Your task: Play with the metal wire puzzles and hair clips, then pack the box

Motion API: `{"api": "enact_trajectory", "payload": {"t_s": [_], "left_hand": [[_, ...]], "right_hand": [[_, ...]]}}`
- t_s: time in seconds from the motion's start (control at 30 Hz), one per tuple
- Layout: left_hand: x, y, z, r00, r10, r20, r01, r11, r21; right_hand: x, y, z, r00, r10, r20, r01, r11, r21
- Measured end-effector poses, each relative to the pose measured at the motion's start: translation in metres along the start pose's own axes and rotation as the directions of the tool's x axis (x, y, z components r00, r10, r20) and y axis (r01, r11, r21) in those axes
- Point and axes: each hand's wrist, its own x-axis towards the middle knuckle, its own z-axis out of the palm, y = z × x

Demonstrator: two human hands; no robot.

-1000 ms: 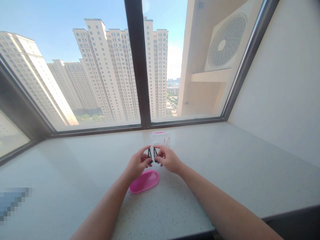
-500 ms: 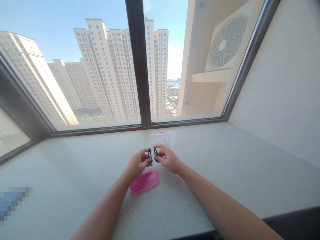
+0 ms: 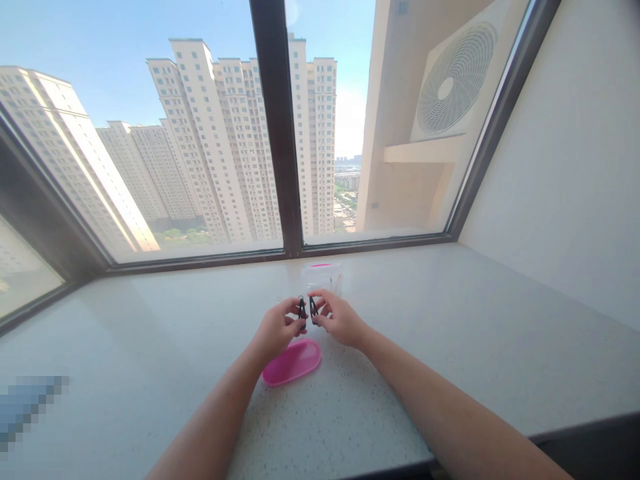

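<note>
Between the thumb and fingers of my left hand (image 3: 279, 327) is a black snap hair clip (image 3: 302, 313), held upright. My right hand (image 3: 342, 320) pinches a second black snap hair clip (image 3: 313, 309), tilted slightly to the left at its top. The two clips face each other with a narrow gap between them. Below the hands lies an oval pink tray (image 3: 294, 364), partly covered by my left wrist. Behind the hands is a clear plastic case or bag (image 3: 323, 273) with something pink at its top edge; my right hand hides its lower part.
The speckled pale sill (image 3: 430, 320) stretches to both sides under the hands. A dark-framed window (image 3: 293, 200) rises behind it, with a white wall (image 3: 560, 173) on the right. A pixelated bluish patch (image 3: 25, 407) sits at the far left.
My left hand and its clip have shifted very slightly right, and that clip has turned a little. The right hand holds almost the same pose.
</note>
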Motion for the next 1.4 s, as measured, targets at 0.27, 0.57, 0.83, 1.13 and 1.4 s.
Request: {"api": "enact_trajectory", "payload": {"t_s": [0.27,0.57,0.83,1.13,1.4], "left_hand": [[-0.0011,0.0023,0.0001,1.000,0.005,-0.010,-0.004,1.000,0.009],[0.0004,-0.0013,-0.0004,1.000,-0.011,-0.015,0.010,1.000,-0.009],[0.0005,-0.0027,-0.0003,1.000,-0.017,-0.007,0.016,1.000,-0.017],[0.0006,-0.0017,0.0000,1.000,-0.014,-0.022,0.013,0.999,-0.030],[0.0007,-0.0025,-0.0003,1.000,0.008,-0.016,-0.008,1.000,-0.015]], "right_hand": [[-0.0006,-0.0012,-0.0005,1.000,0.002,0.005,-0.002,1.000,-0.005],[-0.0014,-0.0032,-0.0016,1.000,0.000,0.008,0.000,1.000,-0.028],[-0.0012,-0.0009,-0.0015,1.000,-0.002,0.017,0.002,0.999,-0.032],[-0.0012,-0.0010,-0.0016,0.999,-0.008,0.032,0.009,0.999,-0.033],[-0.0013,-0.0019,-0.0018,0.999,-0.007,0.034,0.009,0.999,-0.038]]}}
